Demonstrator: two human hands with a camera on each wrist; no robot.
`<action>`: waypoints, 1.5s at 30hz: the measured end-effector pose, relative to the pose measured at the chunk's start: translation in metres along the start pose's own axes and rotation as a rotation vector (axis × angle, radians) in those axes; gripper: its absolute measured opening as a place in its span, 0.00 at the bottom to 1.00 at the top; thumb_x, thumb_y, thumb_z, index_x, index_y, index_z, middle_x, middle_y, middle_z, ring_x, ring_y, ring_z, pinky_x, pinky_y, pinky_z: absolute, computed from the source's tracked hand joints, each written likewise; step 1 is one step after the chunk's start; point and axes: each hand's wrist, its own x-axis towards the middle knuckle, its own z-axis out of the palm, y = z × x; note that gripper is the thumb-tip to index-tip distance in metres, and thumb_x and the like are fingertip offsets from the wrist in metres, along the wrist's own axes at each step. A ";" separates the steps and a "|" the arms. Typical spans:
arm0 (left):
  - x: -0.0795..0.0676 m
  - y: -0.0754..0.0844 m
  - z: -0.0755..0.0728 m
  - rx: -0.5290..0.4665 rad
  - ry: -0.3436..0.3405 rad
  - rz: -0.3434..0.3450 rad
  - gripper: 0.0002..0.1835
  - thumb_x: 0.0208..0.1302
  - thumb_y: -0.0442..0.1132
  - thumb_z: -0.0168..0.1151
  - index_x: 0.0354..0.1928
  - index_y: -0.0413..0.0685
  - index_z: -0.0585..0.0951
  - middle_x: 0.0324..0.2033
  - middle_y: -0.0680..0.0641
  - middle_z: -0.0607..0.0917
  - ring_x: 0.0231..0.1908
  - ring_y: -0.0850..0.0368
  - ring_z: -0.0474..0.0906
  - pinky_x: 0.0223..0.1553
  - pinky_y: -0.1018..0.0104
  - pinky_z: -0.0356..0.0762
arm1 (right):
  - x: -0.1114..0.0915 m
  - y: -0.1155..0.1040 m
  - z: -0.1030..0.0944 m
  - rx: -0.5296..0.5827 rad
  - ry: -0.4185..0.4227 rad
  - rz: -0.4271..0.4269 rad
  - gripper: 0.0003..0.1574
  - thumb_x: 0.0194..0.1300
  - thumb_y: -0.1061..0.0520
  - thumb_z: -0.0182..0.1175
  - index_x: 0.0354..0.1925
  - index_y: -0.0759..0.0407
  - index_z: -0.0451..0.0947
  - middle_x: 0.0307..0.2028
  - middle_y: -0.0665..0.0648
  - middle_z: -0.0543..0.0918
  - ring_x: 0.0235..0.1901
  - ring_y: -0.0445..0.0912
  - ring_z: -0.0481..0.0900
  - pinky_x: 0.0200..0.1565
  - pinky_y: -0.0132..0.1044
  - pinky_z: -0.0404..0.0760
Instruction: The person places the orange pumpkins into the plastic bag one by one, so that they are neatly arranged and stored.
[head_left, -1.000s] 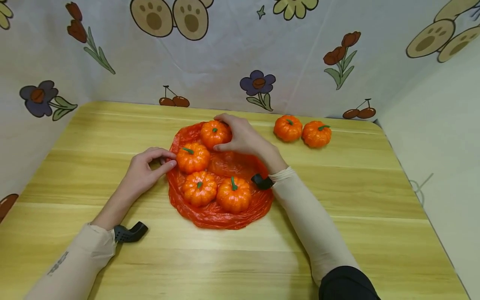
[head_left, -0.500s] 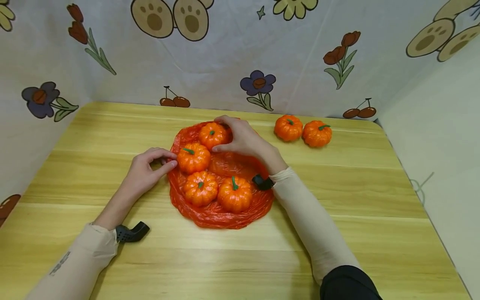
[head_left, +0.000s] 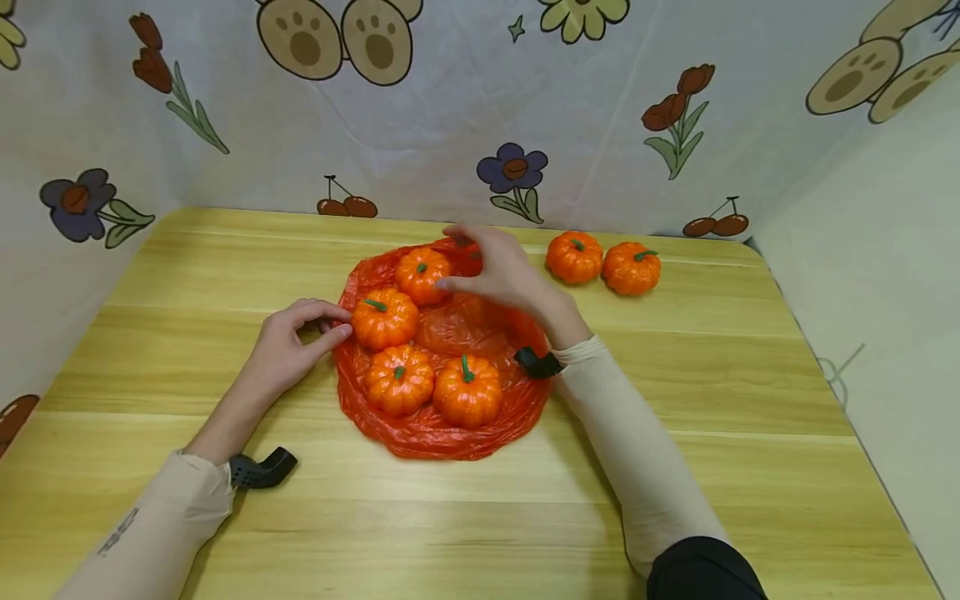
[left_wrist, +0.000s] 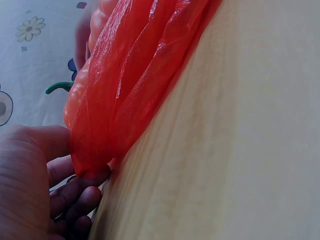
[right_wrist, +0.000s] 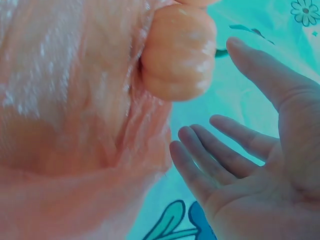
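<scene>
A red plastic bag [head_left: 457, 440] lies spread on the table with its mouth up. Inside it sit several small orange pumpkins with green stems, among them a back pumpkin [head_left: 422, 277] and a left pumpkin [head_left: 385, 320]. At the bag's left edge, my left hand [head_left: 288, 346] pinches the plastic; the left wrist view shows thumb and fingers around the red film [left_wrist: 115, 110]. My right hand [head_left: 502, 267] hovers over the bag's back right, fingers spread. In the right wrist view a gap shows between those fingers and the back pumpkin [right_wrist: 179, 52].
Two more pumpkins, one [head_left: 574, 257] beside the other [head_left: 632, 268], stand on the wooden table [head_left: 420, 533] at the back right. Behind the table hangs a white cloth [head_left: 420, 125] printed with flowers and paws. Black wrist mounts [head_left: 264, 468] project from both sleeves.
My right hand has let go of the back pumpkin and drawn off to the right. That pumpkin has shifted slightly left. The left hand stays at the bag's edge.
</scene>
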 end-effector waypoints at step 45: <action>0.000 -0.003 0.001 0.031 0.005 0.029 0.08 0.72 0.38 0.69 0.48 0.44 0.89 0.42 0.46 0.86 0.40 0.63 0.75 0.43 0.76 0.71 | -0.087 0.071 -0.090 0.038 0.414 0.136 0.35 0.67 0.52 0.74 0.67 0.62 0.77 0.65 0.61 0.80 0.66 0.55 0.77 0.73 0.50 0.72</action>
